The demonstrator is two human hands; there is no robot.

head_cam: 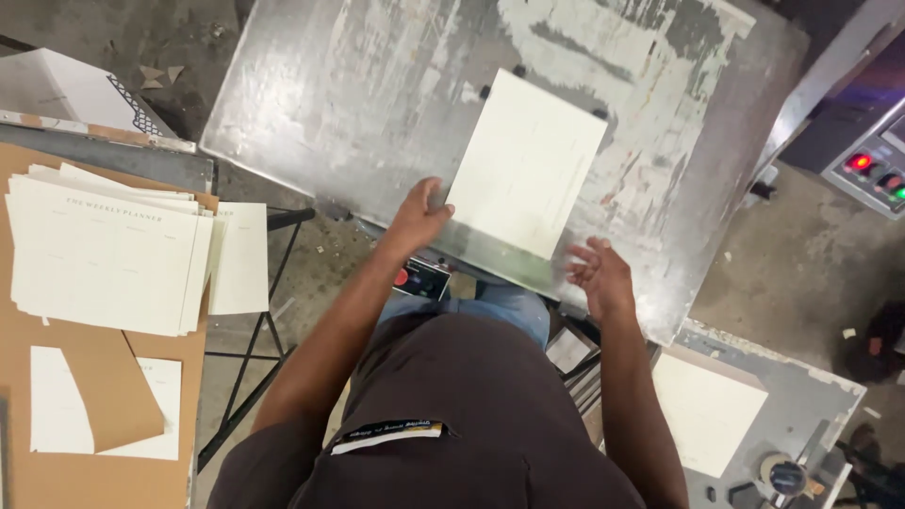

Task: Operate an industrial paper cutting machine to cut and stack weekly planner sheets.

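Sheet (526,162) of cream paper lies flat on the worn metal table (330,94), tilted, near its front edge. I see left hand (418,218) touching the sheet's lower-left corner, fingers loosely curled. Right hand (598,273) just off the lower-right corner, fingers spread, holding nothing. Paper stack (104,250) well left.
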